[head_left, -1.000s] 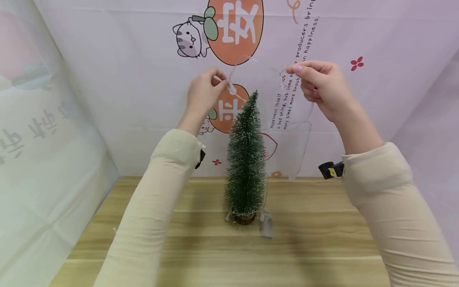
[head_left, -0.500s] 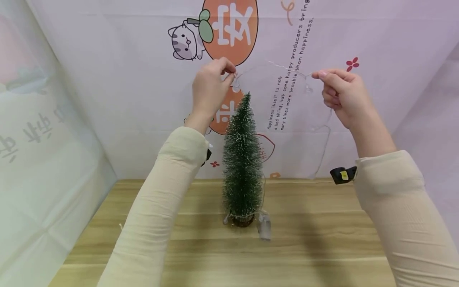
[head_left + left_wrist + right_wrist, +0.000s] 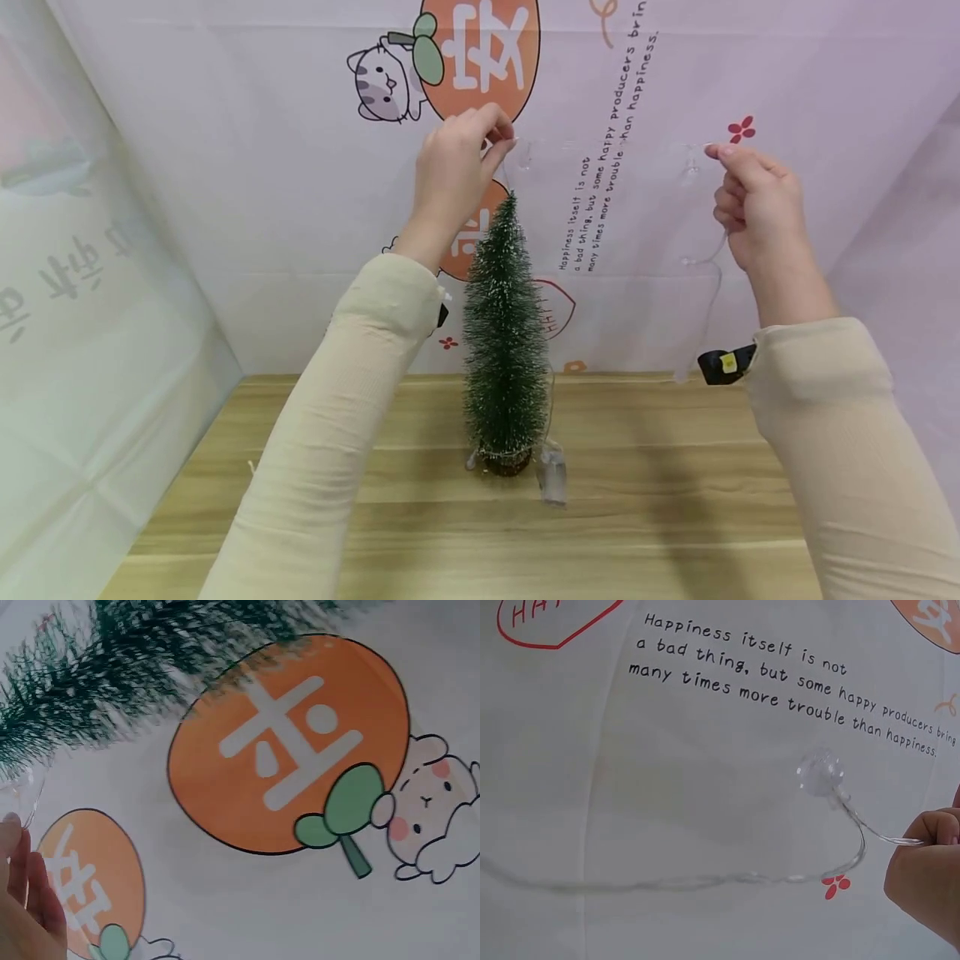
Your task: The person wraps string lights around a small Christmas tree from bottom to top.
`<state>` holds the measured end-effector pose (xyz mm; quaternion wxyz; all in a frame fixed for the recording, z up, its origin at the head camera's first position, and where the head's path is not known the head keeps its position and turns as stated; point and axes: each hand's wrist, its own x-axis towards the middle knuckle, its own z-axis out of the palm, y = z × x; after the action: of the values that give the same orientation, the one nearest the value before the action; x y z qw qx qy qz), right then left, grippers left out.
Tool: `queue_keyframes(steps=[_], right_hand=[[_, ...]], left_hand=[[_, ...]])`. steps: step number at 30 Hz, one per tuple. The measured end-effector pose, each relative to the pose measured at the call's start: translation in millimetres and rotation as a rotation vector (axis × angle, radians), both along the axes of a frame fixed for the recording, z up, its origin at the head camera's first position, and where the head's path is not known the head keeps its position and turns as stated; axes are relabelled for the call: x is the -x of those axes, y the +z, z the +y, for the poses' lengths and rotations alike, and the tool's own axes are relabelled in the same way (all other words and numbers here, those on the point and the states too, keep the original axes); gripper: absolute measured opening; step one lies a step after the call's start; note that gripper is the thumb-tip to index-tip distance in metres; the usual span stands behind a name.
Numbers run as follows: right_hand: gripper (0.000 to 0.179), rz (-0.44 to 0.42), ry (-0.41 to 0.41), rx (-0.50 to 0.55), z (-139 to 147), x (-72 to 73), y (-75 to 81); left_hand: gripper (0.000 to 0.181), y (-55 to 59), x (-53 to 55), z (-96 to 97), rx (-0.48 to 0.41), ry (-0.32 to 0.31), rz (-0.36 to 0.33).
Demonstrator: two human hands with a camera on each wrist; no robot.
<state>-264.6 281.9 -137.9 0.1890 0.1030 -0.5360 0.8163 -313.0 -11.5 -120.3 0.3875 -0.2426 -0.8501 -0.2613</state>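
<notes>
A small green bottle-brush Christmas tree [image 3: 505, 333] stands upright, its white-flecked branches tapering to a tip. Just above that tip, my left hand [image 3: 457, 167] pinches the thin clear wire of a string of lights [image 3: 36, 796] between thumb and fingers. My right hand [image 3: 761, 196], far out to the right, pinches the same wire. A round clear bulb [image 3: 820, 772] dangles beside the right hand, and a loose length of wire hangs below it. Around the tree's base runs more wire, leading to a clear battery box [image 3: 553, 479] on the table. Wire within the branches is hard to see.
The tree and box are on a wood-grain table [image 3: 420, 533]. Close behind rises a white printed backdrop [image 3: 300, 208] with orange shapes and lettering. White cloth [image 3: 90, 350] hangs at the left, and similar cloth at the right.
My right hand has moved right, drawing its wire away from the tree. The left hand has moved slightly right and up, above the tree's tip. The span between the hands is wider.
</notes>
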Motion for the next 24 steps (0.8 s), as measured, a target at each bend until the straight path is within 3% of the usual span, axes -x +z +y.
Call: queue_keyframes(steps=[6,9,15,24], right_hand=[[0.013,-0.02,0.007,0.058,-0.4,2.2,1.0],[0.013,-0.021,0.012,0.048,1.3,2.6,-1.5],[0.013,0.0,0.036,0.031,3.2,4.1,-4.8],[0.013,0.001,0.053,-0.051,-5.3,6.8,-9.7]], left_hand=[[0.002,10.5,-3.7,9.7,-0.262,-0.18,-0.262],[0.002,9.9,-3.6,11.0,-0.321,-0.222,-0.321],[0.003,7.4,-1.0,9.4,-0.342,-0.261,-0.327],[0.01,-1.9,3.7,-1.0,-0.351,-0.261,-0.31]])
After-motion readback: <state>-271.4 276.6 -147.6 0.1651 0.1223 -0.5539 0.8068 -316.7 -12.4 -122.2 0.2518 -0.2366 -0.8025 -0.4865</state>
